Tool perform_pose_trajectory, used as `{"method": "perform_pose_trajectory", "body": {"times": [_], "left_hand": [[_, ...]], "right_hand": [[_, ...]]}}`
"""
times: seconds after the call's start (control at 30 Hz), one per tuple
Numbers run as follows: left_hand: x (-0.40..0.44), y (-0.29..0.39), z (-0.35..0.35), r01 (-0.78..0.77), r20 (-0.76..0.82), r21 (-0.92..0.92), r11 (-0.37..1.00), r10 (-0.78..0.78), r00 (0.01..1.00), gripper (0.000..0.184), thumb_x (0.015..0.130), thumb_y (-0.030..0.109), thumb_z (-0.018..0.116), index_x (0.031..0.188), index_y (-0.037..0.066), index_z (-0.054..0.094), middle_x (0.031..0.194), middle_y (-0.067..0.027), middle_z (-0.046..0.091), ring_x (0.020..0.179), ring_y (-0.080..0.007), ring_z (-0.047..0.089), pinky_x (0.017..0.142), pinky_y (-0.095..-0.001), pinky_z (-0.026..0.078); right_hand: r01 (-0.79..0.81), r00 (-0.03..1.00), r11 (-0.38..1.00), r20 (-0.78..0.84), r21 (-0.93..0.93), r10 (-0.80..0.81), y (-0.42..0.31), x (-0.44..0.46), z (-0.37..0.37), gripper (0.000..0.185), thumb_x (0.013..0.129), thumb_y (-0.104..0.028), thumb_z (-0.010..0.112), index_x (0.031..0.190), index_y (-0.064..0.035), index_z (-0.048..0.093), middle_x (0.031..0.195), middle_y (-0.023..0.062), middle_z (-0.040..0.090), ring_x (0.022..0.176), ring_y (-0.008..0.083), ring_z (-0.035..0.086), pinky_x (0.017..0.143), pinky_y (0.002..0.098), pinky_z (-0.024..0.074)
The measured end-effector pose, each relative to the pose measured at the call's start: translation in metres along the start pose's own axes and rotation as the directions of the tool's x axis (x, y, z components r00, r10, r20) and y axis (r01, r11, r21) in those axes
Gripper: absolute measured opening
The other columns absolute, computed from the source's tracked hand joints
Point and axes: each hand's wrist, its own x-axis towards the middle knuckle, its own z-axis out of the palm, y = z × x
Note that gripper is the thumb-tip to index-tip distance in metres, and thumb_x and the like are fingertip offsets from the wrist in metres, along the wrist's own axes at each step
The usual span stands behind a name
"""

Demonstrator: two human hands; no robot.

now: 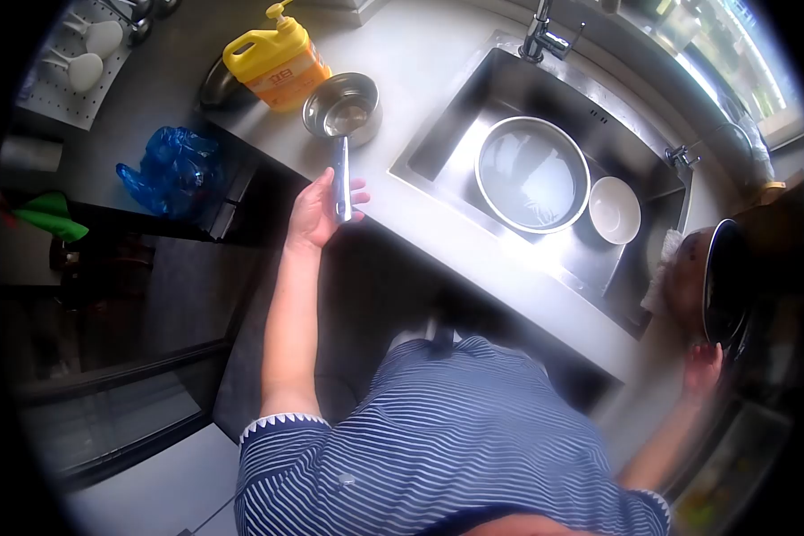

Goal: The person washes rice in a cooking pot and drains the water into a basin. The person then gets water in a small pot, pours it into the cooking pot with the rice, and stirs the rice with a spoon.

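Note:
My left hand (314, 210) is wrapped round the handle of a small metal saucepan (366, 134), whose bowl is over the counter edge beside a yellow pump jug (281, 67). At the far right my right hand (704, 366) is raised at the lower rim of a large round pot (688, 272) with a dark inside. Its fingers are small and blurred, and whether they grip the rim cannot be made out. In the sink (442, 134) are a wide round basin (531, 174) holding cloudy liquid and, touching or close beside it, a pale bowl (615, 211).
A faucet (545, 40) stands behind the sink. Left of the counter (402, 54) are a blue plastic bag (177, 170), a green cloth (52, 216) and hanging white utensils (85, 71). A whitish cloth (661, 272) lies between sink and pot.

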Motion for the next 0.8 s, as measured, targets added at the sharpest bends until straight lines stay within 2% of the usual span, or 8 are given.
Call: {"method": "perform_pose_trajectory", "body": {"times": [0.03,0.07,0.17,0.2,0.3,0.37,0.53,0.8], "left_hand": [[0.004,0.002,-0.001,0.020,0.096,-0.136,0.991,-0.006,0.995,0.037,0.095,0.034,0.040,0.108,0.001,0.051,0.098,-0.0188,0.060,0.083,-0.0273,0.063,0.059,-0.0408,0.056],[0.006,-0.001,0.001,-0.002,0.029,-0.169,0.986,0.007,1.000,0.035,0.096,0.032,0.038,0.112,0.003,0.049,0.089,-0.0152,0.058,0.067,-0.0214,0.059,0.052,-0.0338,0.051],[0.017,-0.005,-0.011,-0.015,0.111,-0.187,0.982,0.036,0.993,0.033,0.096,0.030,0.038,0.115,0.004,0.048,0.076,-0.0090,0.052,0.055,-0.0156,0.049,0.046,-0.0275,0.041],[0.013,-0.002,0.003,-0.043,-0.029,-0.072,0.996,0.041,0.999,0.032,0.096,0.029,0.039,0.116,0.005,0.047,0.069,-0.0047,0.044,0.050,-0.0124,0.043,0.043,-0.0257,0.035],[0.012,-0.009,0.015,-0.074,-0.082,0.050,0.996,0.078,0.994,0.028,0.096,0.022,0.039,0.116,0.005,0.047,0.064,-0.0027,0.043,0.044,-0.0101,0.041,0.039,-0.0241,0.033],[0.011,-0.014,0.011,-0.074,-0.002,0.071,0.995,0.074,0.997,0.027,0.097,0.019,0.037,0.118,0.005,0.047,0.064,-0.0017,0.043,0.043,-0.0091,0.040,0.038,-0.0230,0.032],[-0.003,-0.009,0.026,-0.032,0.044,0.175,0.984,0.025,0.999,0.028,0.095,0.016,0.040,0.119,0.004,0.046,0.066,-0.0032,0.047,0.043,-0.0097,0.043,0.038,-0.0222,0.034],[-0.030,-0.025,0.129,0.086,0.193,0.295,0.952,-0.147,0.970,0.031,0.094,0.013,0.042,0.122,0.000,0.042,0.065,-0.0039,0.047,0.041,-0.0099,0.045,0.037,-0.0215,0.036]], "right_hand": [[0.004,1.000,1.000,-0.019,-0.006,-0.004,-0.004,-0.002,0.002,0.021,0.091,-0.029,0.050,0.086,-0.0114,0.061,0.075,0.0019,0.063,0.064,0.0157,0.058,0.054,0.0285,0.0487],[0.007,0.999,1.000,-0.037,-0.004,-0.008,-0.004,-0.001,-0.002,0.021,0.091,-0.029,0.050,0.086,-0.0116,0.061,0.075,0.0019,0.063,0.064,0.0155,0.058,0.053,0.0284,0.0482],[-0.002,0.995,0.999,-0.101,-0.034,-0.001,-0.007,0.000,0.003,0.023,0.091,-0.031,0.050,0.084,-0.0123,0.061,0.074,0.0015,0.063,0.063,0.0150,0.058,0.053,0.0283,0.0461],[-0.011,0.997,0.998,-0.076,-0.056,0.007,-0.005,-0.001,0.006,0.023,0.090,-0.032,0.051,0.084,-0.0122,0.061,0.073,0.0013,0.063,0.063,0.0149,0.058,0.053,0.0284,0.0451],[0.018,0.994,0.998,-0.108,-0.062,-0.025,0.004,0.005,0.002,0.023,0.087,-0.033,0.057,0.079,-0.0120,0.060,0.071,0.0009,0.061,0.062,0.0156,0.058,0.052,0.0294,0.0429],[0.064,0.982,0.993,-0.173,-0.097,-0.081,0.009,0.001,0.012,0.022,0.086,-0.034,0.056,0.080,-0.0123,0.059,0.072,0.0020,0.060,0.061,0.0173,0.058,0.051,0.0304,0.0433],[0.097,0.974,0.987,-0.194,-0.128,-0.121,0.005,-0.019,0.045,0.020,0.088,-0.032,0.053,0.085,-0.0132,0.059,0.071,0.0020,0.060,0.058,0.0175,0.060,0.049,0.0323,0.0467],[0.127,0.980,0.982,-0.135,-0.138,-0.146,0.006,-0.030,0.061,0.019,0.089,-0.031,0.051,0.087,-0.0124,0.056,0.072,0.0031,0.060,0.057,0.0167,0.059,0.048,0.0312,0.0468]]}}
